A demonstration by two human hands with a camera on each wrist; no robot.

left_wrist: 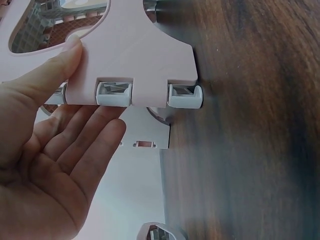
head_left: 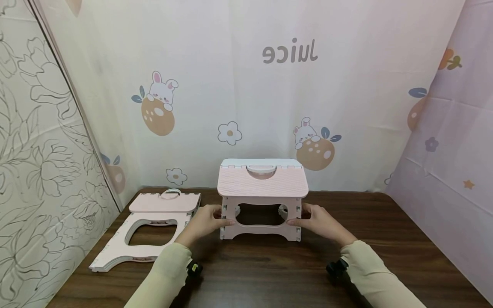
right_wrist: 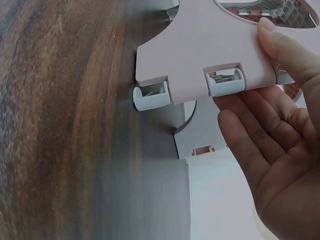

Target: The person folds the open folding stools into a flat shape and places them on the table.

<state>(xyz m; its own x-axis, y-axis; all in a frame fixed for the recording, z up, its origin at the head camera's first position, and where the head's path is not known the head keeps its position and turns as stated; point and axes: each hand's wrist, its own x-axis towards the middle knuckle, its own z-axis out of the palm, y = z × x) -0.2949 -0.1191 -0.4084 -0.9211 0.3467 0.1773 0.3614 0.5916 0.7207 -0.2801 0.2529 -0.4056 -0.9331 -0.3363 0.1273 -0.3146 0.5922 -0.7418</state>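
Note:
A pink and white folding step stool stands unfolded and upright at the middle of the table, with a carry handle across its top. My left hand grips its left side, and my right hand grips the right side. In the left wrist view the thumb presses the pink front panel, while the fingers reach behind the hinged edge. The right wrist view mirrors this, with the thumb on the panel and fingers behind the edge. Most of the stool's rear is hidden.
A second stool, folded flat, lies on the table to the left, close to my left forearm. The dark wooden table runs back to a printed curtain. Further curtains hang along both sides.

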